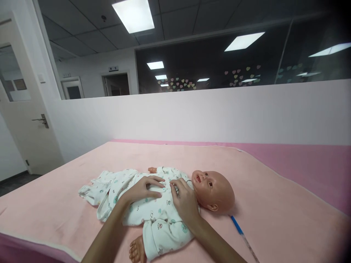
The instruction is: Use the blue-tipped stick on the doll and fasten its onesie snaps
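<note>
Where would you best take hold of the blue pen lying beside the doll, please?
Pinch the pen at mid-barrel, probably coming from above with the right hand, which is nearer. It lies flat on the pink blanket, slim and bare along its length, clear of the doll, so fingers can close across it from both sides.

A single head-worn camera looks forward and slightly down across a pink-covered bed [274, 204]. The near edge of the bed lies at the bottom of the view, close to the camera. The white partition wall [219, 113] stands behind it, with the ceiling lights [134, 14] above and a door [24, 120] at left.
</note>
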Tool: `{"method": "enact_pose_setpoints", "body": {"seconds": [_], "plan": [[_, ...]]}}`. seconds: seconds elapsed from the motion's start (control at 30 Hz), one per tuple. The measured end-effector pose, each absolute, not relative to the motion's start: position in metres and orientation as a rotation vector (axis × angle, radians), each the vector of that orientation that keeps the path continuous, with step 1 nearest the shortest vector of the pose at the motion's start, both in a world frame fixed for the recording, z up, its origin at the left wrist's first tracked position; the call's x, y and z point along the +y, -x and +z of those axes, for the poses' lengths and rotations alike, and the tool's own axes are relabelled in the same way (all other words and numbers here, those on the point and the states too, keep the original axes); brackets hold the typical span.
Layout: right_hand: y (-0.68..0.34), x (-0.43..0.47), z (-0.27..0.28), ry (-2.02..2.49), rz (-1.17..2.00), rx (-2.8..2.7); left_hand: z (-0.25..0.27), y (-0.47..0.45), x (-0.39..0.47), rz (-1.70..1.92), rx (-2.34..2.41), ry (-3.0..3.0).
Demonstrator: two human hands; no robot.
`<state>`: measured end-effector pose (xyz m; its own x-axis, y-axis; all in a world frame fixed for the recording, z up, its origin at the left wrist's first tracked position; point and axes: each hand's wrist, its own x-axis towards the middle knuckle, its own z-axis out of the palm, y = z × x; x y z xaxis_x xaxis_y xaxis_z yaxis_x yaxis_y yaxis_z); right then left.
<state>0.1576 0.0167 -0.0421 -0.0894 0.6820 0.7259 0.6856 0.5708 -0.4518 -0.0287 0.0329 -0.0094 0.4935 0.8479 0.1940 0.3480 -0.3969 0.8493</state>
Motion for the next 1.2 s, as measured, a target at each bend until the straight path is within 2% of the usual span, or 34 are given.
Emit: {"method": "enact_pose_setpoints", "body": {"seconds": [0.1,0.4,0.73,1.2], "plan": [[-0.158,0.017,-0.043,1.098,-0.077,-1.805,-0.012,0.050,0.024,0.760,1.059,-1.963],[-0.124,0.006,-0.024,1.076,-0.201,-2.214,-0.025,0.065,0.012,0.971,1.090,-1.887],[-0.116,0.009,-0.018,1.249,0.059,-2.188,-0.021,0.066,0.010,0.912,1.109,-1.920],[-0.114,0.010,-0.022,1.226,0.048,-2.129,-0.023,0.069,0.015,0.893,1.074,-1.942]]}}
